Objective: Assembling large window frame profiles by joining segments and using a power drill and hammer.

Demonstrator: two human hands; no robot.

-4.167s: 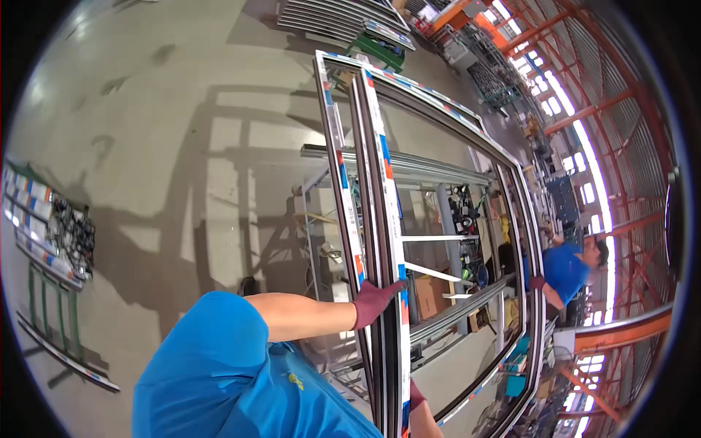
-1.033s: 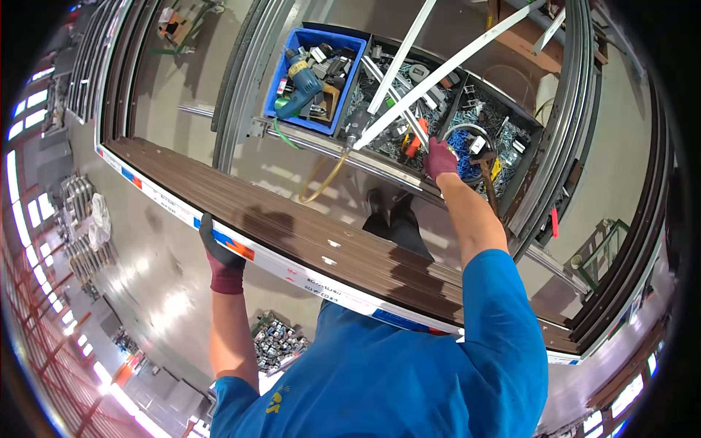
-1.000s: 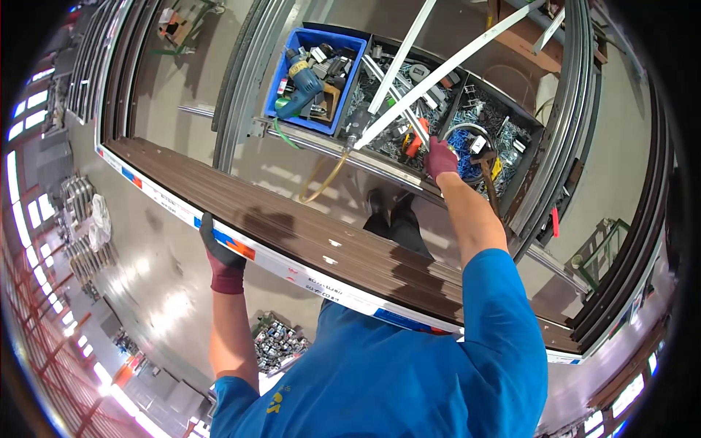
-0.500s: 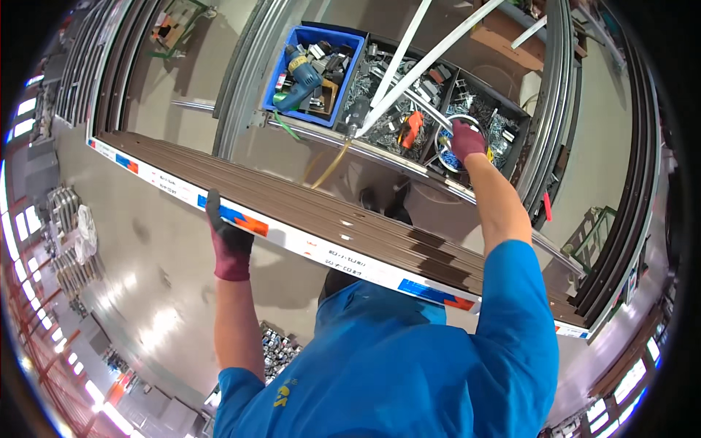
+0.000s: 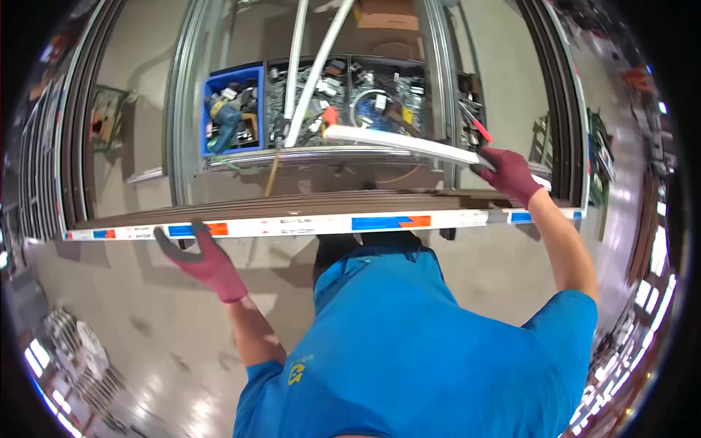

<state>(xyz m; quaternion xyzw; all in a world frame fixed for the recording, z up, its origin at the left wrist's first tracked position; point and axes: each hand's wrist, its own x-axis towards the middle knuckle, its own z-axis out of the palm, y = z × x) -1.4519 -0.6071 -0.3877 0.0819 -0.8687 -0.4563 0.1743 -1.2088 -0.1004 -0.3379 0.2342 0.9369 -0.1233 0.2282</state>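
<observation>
A long white strip [image 5: 409, 142] runs from my right hand [image 5: 511, 175] out to the left, above the near edge of the parts bins. My gloved right fingers are closed around its right end. My left hand [image 5: 204, 266], in a maroon and dark grey glove, is at the near rail of a brown window frame [image 5: 292, 201]. Its thumb and fingers are spread at the rail's edge, with nothing held. White film with blue and orange printing [image 5: 328, 223] covers the rail's near face. Whether the left fingertips press on the rail is unclear.
Beyond the rail stand a blue bin [image 5: 234, 71] holding a power drill [image 5: 225, 123] and dark bins [image 5: 350, 58] of metal fittings. Two white bars [image 5: 321, 62] lean over them. Upright metal profiles [image 5: 186, 95] flank the bins. A red-handled tool [image 5: 478, 130] sits at right.
My right hand has come back from the bins toward me and to the right, with the white strip now lifted out in it. My left hand has loosened from the rail, fingers spreading. The view has turned.
</observation>
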